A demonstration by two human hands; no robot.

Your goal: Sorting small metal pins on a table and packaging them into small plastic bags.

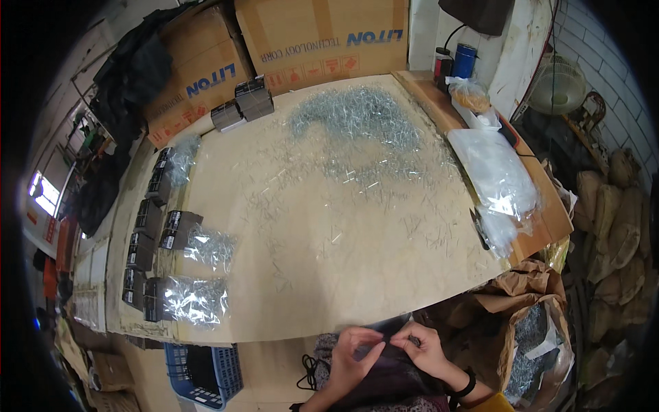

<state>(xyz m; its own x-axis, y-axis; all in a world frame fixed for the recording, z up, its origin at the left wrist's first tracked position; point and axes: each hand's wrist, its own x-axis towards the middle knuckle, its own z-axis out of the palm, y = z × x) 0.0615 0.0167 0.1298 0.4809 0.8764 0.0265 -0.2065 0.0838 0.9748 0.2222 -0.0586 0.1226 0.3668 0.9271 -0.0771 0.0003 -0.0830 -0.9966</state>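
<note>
My left hand (353, 353) and my right hand (424, 351) are close together at the table's near edge, above my lap. Thumbs and fingers of both are pinched. A thin, greyish see-through piece, like plastic film (391, 324), shows between and behind them; its full shape is hidden. Beyond the hands, many thin, shiny metal pins (357, 117) lie heaped at the far side of the table (302, 302), with loose ones scattered toward me. Clear bags filled with pins (195, 301) rest at the left, beside banded bundles of dark cards (152, 299).
Cardboard boxes (322, 41) stand along the back. Clear plastic bags (494, 168) lie stacked on the wooden board at right, near a dark-handled tool (478, 226). A blue basket (230, 378) sits below the table; an open paper sack with pins (525, 343) stands at lower right.
</note>
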